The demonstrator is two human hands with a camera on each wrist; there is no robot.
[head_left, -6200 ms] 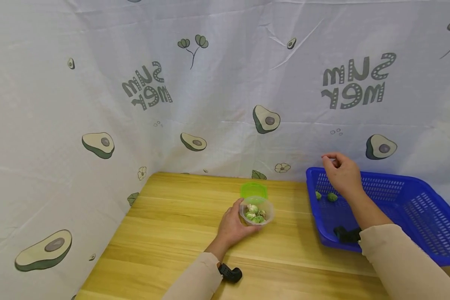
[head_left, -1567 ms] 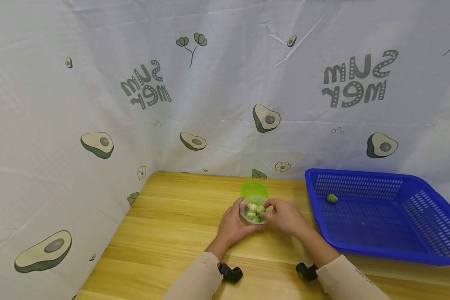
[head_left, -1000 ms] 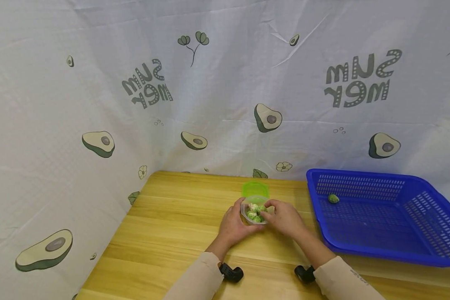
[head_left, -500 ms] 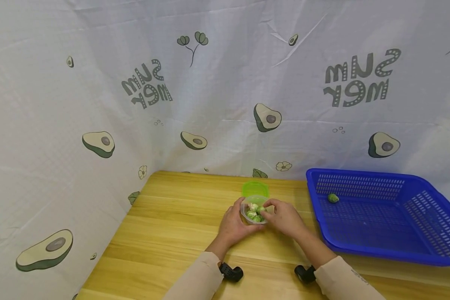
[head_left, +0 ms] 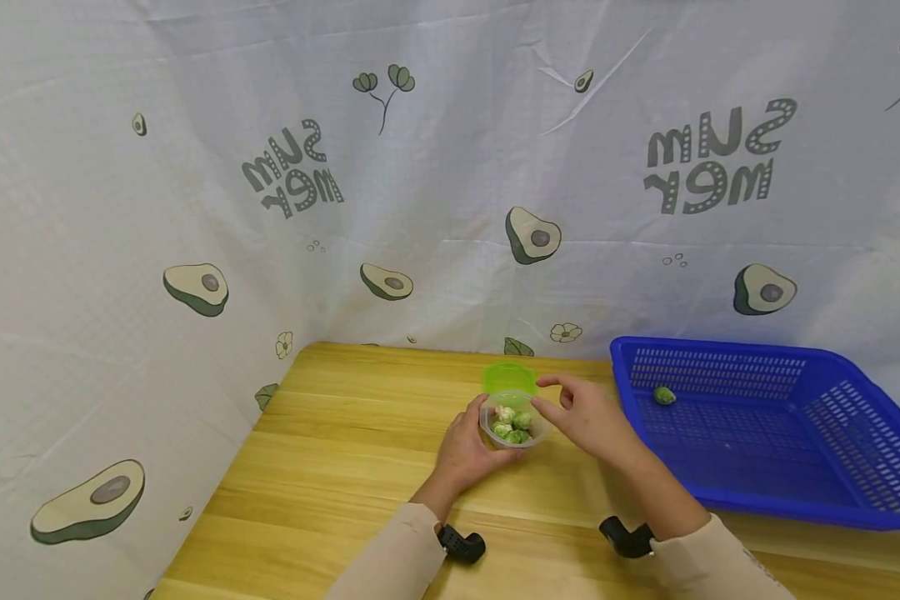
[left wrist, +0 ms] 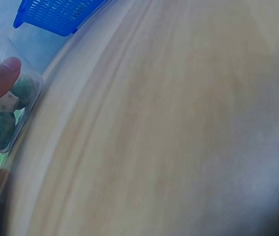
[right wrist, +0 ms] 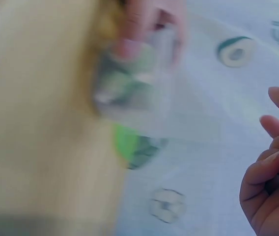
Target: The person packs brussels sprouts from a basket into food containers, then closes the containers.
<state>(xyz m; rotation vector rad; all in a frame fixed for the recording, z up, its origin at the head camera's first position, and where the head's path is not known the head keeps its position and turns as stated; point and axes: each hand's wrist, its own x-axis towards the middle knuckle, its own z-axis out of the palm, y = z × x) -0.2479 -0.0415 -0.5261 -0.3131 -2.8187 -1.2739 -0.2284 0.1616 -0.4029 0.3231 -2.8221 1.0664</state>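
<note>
A small clear plastic tub [head_left: 537, 427] stands on the wooden table, with several Brussels sprouts [head_left: 512, 426] inside. My left hand [head_left: 465, 454] grips the tub from its left, thumb along the near side; the left wrist view shows the thumb [left wrist: 2, 78] against its wall. Just above the tub's right rim is my right hand [head_left: 588, 421], thumb and index finger apart with nothing between them. The right wrist view shows that hand [right wrist: 277, 182] with its other fingers bent. Behind the tub lies a green lid [head_left: 508, 377].
A blue plastic basket [head_left: 750, 498] stands on the right of the table, with one Brussels sprout [head_left: 664, 395] in its back left corner. A printed white cloth [head_left: 450, 167] hangs behind and to the left of the wooden table [head_left: 330, 433].
One sprout from the basket's left corner is gone. My right hand came from the basket to the tub, let go of a sprout there and has drawn back up and right. The left hand has stayed.
</note>
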